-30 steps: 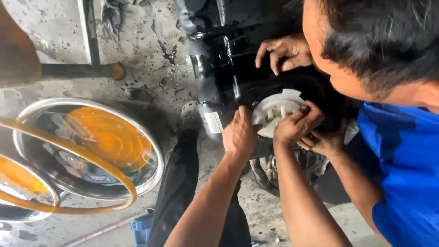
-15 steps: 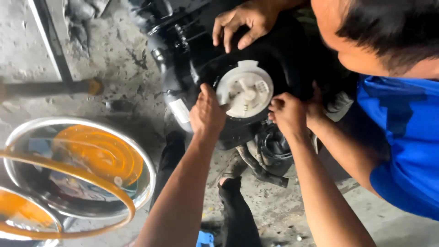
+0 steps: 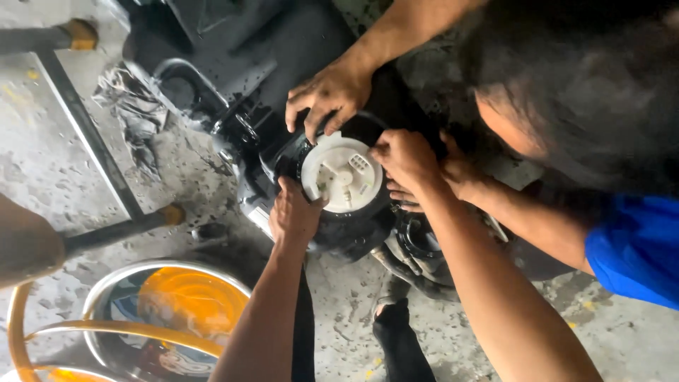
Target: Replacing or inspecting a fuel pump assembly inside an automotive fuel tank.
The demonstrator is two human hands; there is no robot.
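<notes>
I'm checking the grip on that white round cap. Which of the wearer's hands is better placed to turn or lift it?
Probably the left hand: its fingertips already rest on the white round cap's lower-left rim. The right hand sits at the right edge, crowded by a co-worker's hand.

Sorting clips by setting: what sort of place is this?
Probably a vehicle repair workshop: stained, gritty concrete floor, a black tank with a white round pump cover under several hands, and a metal basin of orange liquid.
</notes>
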